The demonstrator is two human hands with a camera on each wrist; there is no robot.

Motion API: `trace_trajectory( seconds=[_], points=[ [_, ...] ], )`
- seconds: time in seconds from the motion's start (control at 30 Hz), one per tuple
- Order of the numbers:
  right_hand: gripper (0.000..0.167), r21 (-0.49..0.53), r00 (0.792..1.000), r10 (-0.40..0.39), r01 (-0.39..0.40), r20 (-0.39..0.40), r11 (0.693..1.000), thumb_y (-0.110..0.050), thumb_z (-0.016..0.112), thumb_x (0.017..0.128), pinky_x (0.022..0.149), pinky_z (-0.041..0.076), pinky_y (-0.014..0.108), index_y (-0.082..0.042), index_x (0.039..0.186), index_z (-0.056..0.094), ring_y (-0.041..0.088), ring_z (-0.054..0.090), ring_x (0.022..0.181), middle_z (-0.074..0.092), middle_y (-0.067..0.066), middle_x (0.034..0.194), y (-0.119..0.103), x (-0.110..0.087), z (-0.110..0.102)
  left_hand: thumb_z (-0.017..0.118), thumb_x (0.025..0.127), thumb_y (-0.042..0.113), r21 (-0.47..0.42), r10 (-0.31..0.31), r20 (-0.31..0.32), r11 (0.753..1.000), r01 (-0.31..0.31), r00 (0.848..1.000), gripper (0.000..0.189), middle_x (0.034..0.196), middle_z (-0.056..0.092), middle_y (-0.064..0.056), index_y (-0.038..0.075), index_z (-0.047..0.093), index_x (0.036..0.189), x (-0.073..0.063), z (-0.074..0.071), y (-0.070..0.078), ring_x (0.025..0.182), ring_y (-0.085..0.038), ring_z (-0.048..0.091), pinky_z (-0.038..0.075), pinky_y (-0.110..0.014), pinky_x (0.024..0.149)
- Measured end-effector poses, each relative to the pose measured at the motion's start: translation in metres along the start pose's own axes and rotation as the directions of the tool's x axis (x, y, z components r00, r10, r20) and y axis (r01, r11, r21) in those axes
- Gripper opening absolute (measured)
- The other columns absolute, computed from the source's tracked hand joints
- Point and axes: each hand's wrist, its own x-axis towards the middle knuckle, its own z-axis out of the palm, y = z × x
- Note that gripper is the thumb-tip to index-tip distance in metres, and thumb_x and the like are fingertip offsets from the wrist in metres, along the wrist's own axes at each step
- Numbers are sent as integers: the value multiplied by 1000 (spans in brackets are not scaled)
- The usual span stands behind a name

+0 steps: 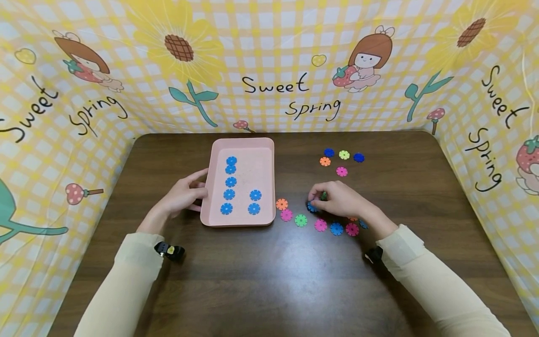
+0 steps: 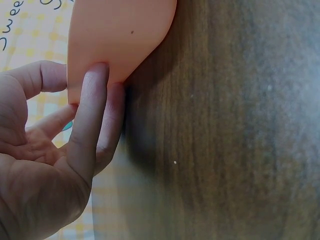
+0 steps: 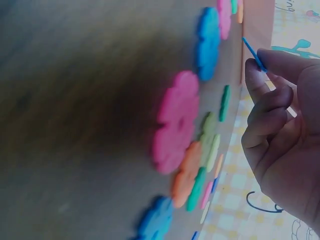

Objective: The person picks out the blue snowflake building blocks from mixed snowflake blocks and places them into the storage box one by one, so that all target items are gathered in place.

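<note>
A pink tray (image 1: 264,178) lies on the table, holding several blue notched plastic discs (image 1: 231,181) in two columns. At the tray's left side, my left hand (image 1: 184,195) holds the edge; in the left wrist view its fingers (image 2: 90,105) bear against the outer wall. My right hand (image 1: 337,199) pinches a blue disc (image 3: 254,54) between thumb and index finger, just above the table right of the tray. Below and around this hand lie loose discs, among them a pink one (image 1: 352,229), a blue one (image 1: 336,228) and a green one (image 1: 301,220). The hand hides some of them.
Farther back on the brown table (image 1: 252,290) are more loose discs: an orange one (image 1: 325,161), a yellow-green one (image 1: 344,155), a pink one (image 1: 342,171) and two dark blue ones. Checked yellow cloth (image 1: 269,56) stands round the back and sides.
</note>
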Motion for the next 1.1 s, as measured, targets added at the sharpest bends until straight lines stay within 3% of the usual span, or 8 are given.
trace_trajectory(
  seconds=[0.33, 0.7, 0.83, 1.03, 1.1],
  points=[
    [7, 63, 995, 10, -3, -103, 998, -26, 75, 98, 56, 42, 33, -23, 103, 77, 14, 45, 57, 70, -10, 93, -21, 23, 2, 59, 98, 13, -3, -2, -3, 1000, 2, 1000, 80, 144, 47, -26, 28, 22, 167, 0, -1, 0, 110, -36, 62, 63, -47, 77],
    [17, 206, 986, 1, 34, -169, 978, -24, 74, 98, 55, 40, 32, -20, 114, 77, 16, 42, 53, 71, -5, 102, -45, 56, 13, 60, 98, 13, 8, 4, -8, 1000, -4, 1000, 80, 139, 50, -26, 27, 23, 167, -1, -1, 1, 100, -32, 67, 63, -46, 76],
    [19, 230, 979, -4, 51, -202, 972, -25, 75, 97, 54, 39, 33, -19, 115, 77, 19, 43, 56, 72, -6, 102, -50, 68, 20, 60, 98, 13, 2, 6, -8, 1000, -6, 1000, 80, 140, 50, -26, 27, 23, 167, -1, -1, 1, 101, -32, 67, 63, -46, 76],
    [22, 234, 973, 7, 49, -230, 971, -25, 76, 97, 68, 49, 29, -14, 116, 78, 13, 61, 83, 73, -5, 102, -55, 91, 33, 61, 98, 13, -2, 10, -8, 1000, -10, 1000, 80, 140, 50, -26, 27, 24, 167, 0, 0, 0, 103, -32, 67, 63, -46, 76],
    [23, 221, 973, 17, 35, -230, 975, -25, 75, 97, 68, 50, 29, -13, 117, 78, 13, 61, 81, 73, -5, 101, -57, 98, 38, 61, 98, 13, 0, 9, -8, 1000, -9, 1000, 80, 140, 50, -26, 27, 24, 167, 0, 0, 0, 103, -32, 67, 63, -46, 76]
  ],
)
